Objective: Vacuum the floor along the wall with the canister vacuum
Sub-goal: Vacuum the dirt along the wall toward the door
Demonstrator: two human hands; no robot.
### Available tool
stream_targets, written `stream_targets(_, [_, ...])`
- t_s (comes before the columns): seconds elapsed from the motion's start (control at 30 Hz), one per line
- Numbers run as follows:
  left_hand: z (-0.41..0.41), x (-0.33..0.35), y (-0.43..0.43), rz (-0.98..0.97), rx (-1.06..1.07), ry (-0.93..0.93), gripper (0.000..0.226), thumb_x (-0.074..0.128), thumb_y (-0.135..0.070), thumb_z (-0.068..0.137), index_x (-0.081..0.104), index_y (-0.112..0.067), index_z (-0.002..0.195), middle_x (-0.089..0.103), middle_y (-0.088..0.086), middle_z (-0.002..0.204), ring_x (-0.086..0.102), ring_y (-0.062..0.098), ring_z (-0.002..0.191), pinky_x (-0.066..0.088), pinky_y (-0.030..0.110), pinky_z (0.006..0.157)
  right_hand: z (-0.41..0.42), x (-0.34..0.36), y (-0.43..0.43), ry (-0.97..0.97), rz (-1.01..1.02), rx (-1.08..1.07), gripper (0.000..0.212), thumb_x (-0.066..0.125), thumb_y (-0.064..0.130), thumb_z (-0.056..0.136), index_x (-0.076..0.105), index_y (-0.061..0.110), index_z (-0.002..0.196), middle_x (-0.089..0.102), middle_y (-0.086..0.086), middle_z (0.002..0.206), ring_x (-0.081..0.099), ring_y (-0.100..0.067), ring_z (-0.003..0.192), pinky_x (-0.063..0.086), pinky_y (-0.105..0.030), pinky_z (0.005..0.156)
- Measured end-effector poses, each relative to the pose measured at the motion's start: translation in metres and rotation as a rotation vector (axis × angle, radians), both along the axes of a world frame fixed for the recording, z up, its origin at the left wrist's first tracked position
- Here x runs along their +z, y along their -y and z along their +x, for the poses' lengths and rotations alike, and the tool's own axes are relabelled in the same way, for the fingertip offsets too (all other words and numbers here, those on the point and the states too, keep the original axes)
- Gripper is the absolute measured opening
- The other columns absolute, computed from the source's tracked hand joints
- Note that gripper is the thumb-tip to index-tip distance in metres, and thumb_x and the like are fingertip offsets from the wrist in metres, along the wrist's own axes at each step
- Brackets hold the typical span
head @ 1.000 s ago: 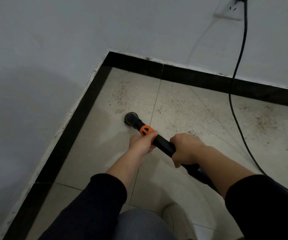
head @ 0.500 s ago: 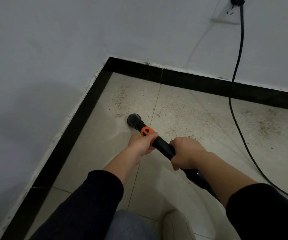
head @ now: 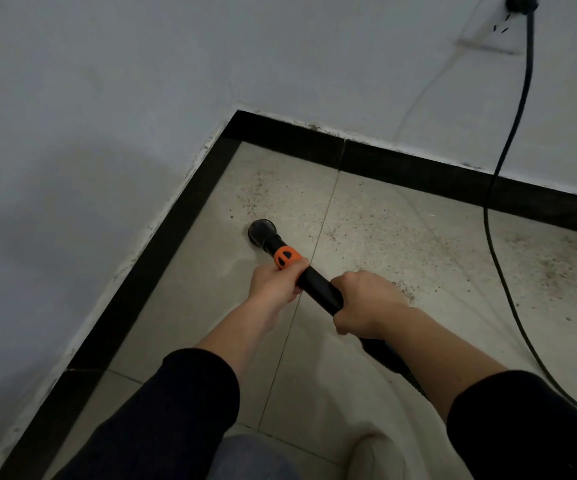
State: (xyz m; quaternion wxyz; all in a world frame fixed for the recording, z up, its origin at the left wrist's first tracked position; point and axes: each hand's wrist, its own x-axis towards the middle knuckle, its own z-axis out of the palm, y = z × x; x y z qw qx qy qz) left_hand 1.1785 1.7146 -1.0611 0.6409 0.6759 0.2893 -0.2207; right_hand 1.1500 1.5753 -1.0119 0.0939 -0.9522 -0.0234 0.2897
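Observation:
A black vacuum wand (head: 318,287) with an orange collar (head: 285,257) slants down to the beige tile floor (head: 366,244). Its round nozzle (head: 261,231) rests on the tile near the left wall's black skirting (head: 148,268). My left hand (head: 275,284) grips the wand just behind the orange collar. My right hand (head: 365,303) grips it further back, where the wand widens into the hose (head: 389,358). Reddish-brown grit lies scattered over the tiles ahead and to the right of the nozzle.
Two white walls meet in a corner (head: 237,110), both edged with black skirting. A black power cord (head: 498,237) hangs from a wall socket (head: 519,5) at top right and trails across the floor on the right. My shoe (head: 380,455) shows at the bottom.
The nozzle has slid a little forward and left toward the corner, with both hands following along the wand. The grips are unchanged.

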Motion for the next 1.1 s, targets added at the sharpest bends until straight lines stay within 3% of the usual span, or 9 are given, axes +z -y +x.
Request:
stream_targets(0.17, [0.003, 0.002, -0.017, 0.01, 0.047, 0.012, 0.019, 0.07, -0.029, 0.086, 0.062, -0.012, 0.085, 0.069, 0.008, 0.085, 0.069, 0.018, 0.078, 0.056, 0.028, 0.079, 0.008, -0.003, -0.017, 0.0, 0.013, 0.045, 0.024, 0.067, 0.02, 0.075, 0.058, 0.019, 0.097, 0.057, -0.001, 0.08, 0.06, -0.021, 0.075, 0.047, -0.027, 0.062])
stream_targets(0.33, [0.007, 0.003, -0.032, 0.014, 0.136, 0.019, 0.019, 0.072, -0.025, 0.085, 0.061, -0.012, 0.076, 0.067, 0.007, 0.076, 0.067, 0.015, 0.068, 0.055, 0.028, 0.075, 0.017, -0.004, -0.037, 0.029, 0.01, 0.103, 0.022, 0.064, 0.02, 0.076, 0.055, 0.019, 0.096, 0.055, -0.002, 0.083, 0.057, -0.022, 0.075, 0.043, -0.027, 0.063])
stream_targets(0.47, [0.012, -0.001, -0.047, 0.049, 0.171, 0.027, 0.02, 0.072, -0.027, 0.084, 0.062, -0.012, 0.077, 0.068, 0.008, 0.077, 0.068, 0.018, 0.071, 0.056, 0.034, 0.082, 0.023, -0.006, -0.053, 0.05, 0.019, 0.134, 0.018, 0.06, 0.019, 0.078, 0.051, 0.02, 0.094, 0.053, -0.002, 0.083, 0.055, -0.023, 0.075, 0.042, -0.027, 0.063])
stream_targets(0.67, [0.014, -0.004, -0.062, 0.043, 0.237, 0.053, 0.018, 0.07, -0.026, 0.086, 0.063, -0.013, 0.076, 0.068, 0.005, 0.075, 0.068, 0.017, 0.073, 0.053, 0.026, 0.072, 0.028, -0.012, -0.07, 0.089, 0.032, 0.162, 0.019, 0.058, 0.018, 0.079, 0.048, 0.019, 0.095, 0.049, -0.001, 0.081, 0.052, -0.023, 0.075, 0.04, -0.029, 0.064])
stream_targets(0.8, [0.016, -0.005, -0.066, 0.061, 0.266, 0.066, 0.02, 0.07, -0.026, 0.086, 0.063, -0.013, 0.073, 0.067, 0.007, 0.074, 0.068, 0.021, 0.076, 0.053, 0.033, 0.079, 0.031, -0.014, -0.076, 0.112, 0.046, 0.165, 0.025, 0.058, 0.018, 0.079, 0.053, 0.017, 0.103, 0.05, -0.002, 0.084, 0.051, -0.023, 0.075, 0.039, -0.029, 0.065])
stream_targets(1.1, [0.022, -0.006, -0.068, 0.058, 0.275, 0.09, 0.018, 0.067, -0.024, 0.089, 0.062, -0.012, 0.077, 0.066, 0.005, 0.074, 0.064, 0.013, 0.07, 0.051, 0.022, 0.069, 0.036, -0.024, -0.077, 0.133, 0.096, 0.176, 0.027, 0.058, 0.017, 0.079, 0.053, 0.017, 0.106, 0.049, -0.002, 0.082, 0.05, -0.024, 0.074, 0.038, -0.029, 0.065])
